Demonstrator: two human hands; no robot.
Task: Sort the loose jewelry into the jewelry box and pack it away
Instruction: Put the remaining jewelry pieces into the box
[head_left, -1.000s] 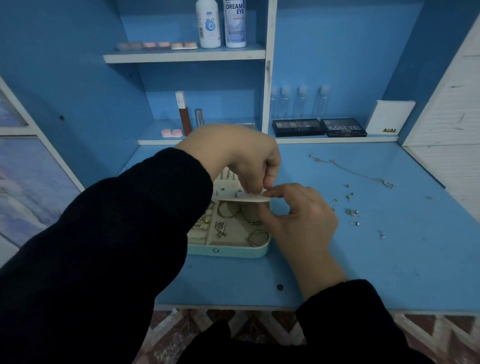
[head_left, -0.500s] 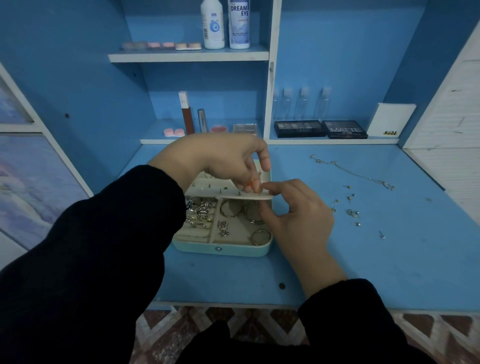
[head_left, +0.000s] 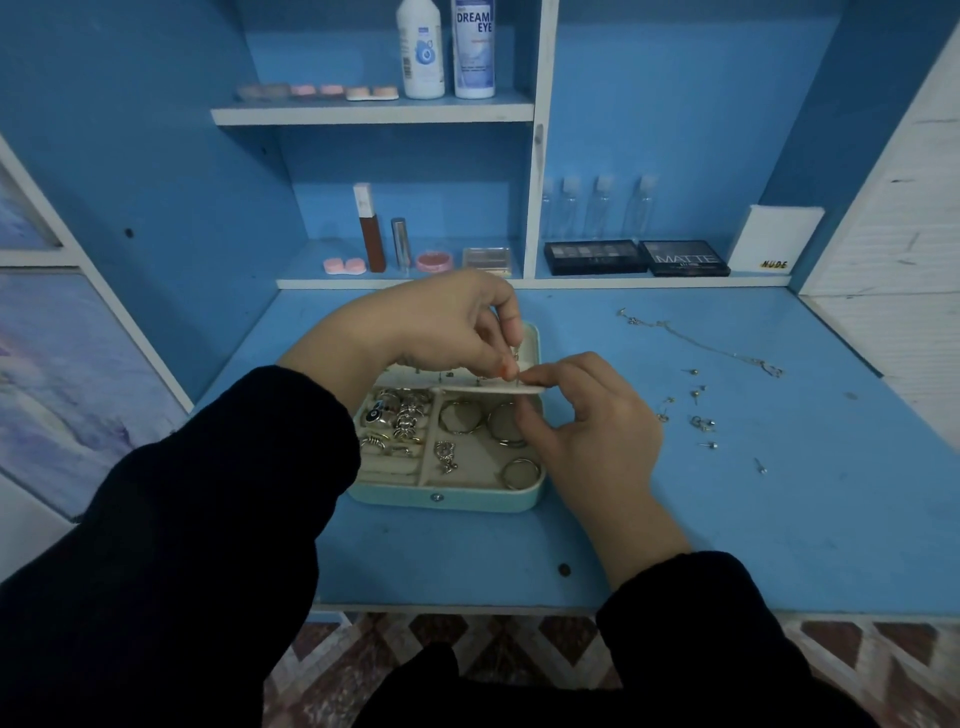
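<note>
While the blue tabletop (head_left: 779, 519) has bits scattered on it, the mint jewelry box (head_left: 447, 500) near its front edge, a little left of middle, is already filling up, so I'd call this roughly halfway. The left hand (head_left: 441, 322) pinches one tiny earring (head_left: 516, 355) right over the cream earring panel (head_left: 467, 388). The right hand (head_left: 592, 431) steadies that panel, thumb and finger nipping its right end. My guess is the stud's being poked into a hole.

Counts: one necklace chain (head_left: 701, 343) toward the back right corner. Three hoops (head_left: 460, 415) in the box's right compartment, plus one charm (head_left: 445, 456). The chunky rings (head_left: 400, 415) on the left are five or so, I can't count them cleanly. The loose studs (head_left: 698, 410) toward the right edge number about seven. Those and the chain need packing, then the box needs closing.
</note>
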